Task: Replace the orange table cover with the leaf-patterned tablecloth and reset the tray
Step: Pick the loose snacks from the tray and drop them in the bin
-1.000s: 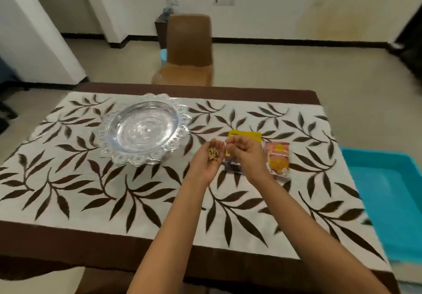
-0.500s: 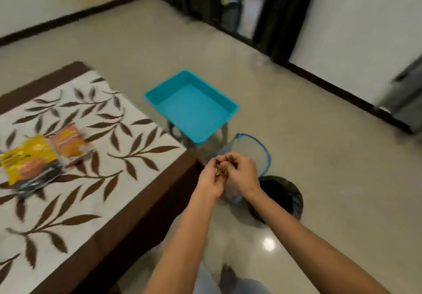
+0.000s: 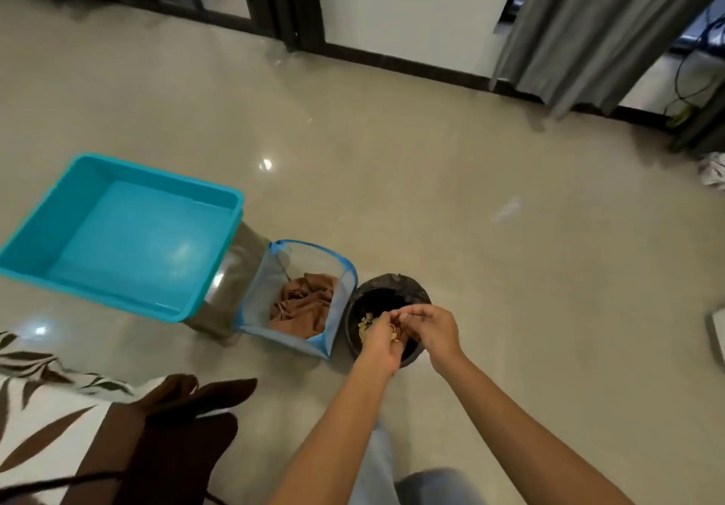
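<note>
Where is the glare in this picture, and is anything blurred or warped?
Head view: a bright spot of glare on the floor beyond the tub, and a softer sheen inside the tub. Head view edges bend, so the curtain leans. Head view is slightly soft all over, and the scraps in the left hand over the bin are too blurred to identify.

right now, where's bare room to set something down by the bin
Free: inside the blue tub, and the floor right of the black bin. Crowded: the mesh basket holds brown cloth; the left hand, cupping scraps, and the right hand are over the bin.
</note>
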### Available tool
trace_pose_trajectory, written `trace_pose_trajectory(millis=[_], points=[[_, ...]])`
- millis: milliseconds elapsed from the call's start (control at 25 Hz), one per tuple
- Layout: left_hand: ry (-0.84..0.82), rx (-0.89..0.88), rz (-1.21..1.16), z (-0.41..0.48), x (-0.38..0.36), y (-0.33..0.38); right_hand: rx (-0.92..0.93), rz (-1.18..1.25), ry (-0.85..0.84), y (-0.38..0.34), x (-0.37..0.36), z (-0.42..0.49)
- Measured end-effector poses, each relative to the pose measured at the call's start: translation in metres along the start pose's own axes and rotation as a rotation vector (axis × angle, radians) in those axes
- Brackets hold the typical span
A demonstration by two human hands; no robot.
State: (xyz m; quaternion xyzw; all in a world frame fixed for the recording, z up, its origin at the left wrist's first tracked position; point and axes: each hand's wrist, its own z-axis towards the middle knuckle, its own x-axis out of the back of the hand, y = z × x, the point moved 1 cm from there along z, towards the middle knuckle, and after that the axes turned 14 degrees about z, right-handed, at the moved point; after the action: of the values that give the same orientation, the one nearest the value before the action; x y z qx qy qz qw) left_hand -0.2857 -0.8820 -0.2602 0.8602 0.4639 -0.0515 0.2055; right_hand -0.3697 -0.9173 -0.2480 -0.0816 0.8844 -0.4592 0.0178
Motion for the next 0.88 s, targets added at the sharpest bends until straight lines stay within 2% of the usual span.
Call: trace_pose_trajectory(millis=[280,400,600,680,840,880], points=[[0.101,0.197,0.089,0.158,0.002,-0.027,-0.315,0.196,0.126,0.106,0.010,0.128],[0.132,0.222,0.056,0.223,0.015,-0.041,-0.450,0.332,0.193,0.151,0.012,0.174],[0.098,0.285,-0.022,0.268,0.020,-0.051,-0.617,0.433,0.090,0.200,0.013,0.216],[0.117,0.300,0.003,0.274,0.020,-0.052,-0.619,0.414,0.041,0.202,0.015,0.222],[0.024,0.397,0.128,0.281,0.021,-0.058,-0.438,0.208,-0.055,0.198,0.010,0.211],[0.001,0.387,0.140,0.280,0.018,-0.056,-0.416,0.144,-0.129,0.207,0.008,0.208]])
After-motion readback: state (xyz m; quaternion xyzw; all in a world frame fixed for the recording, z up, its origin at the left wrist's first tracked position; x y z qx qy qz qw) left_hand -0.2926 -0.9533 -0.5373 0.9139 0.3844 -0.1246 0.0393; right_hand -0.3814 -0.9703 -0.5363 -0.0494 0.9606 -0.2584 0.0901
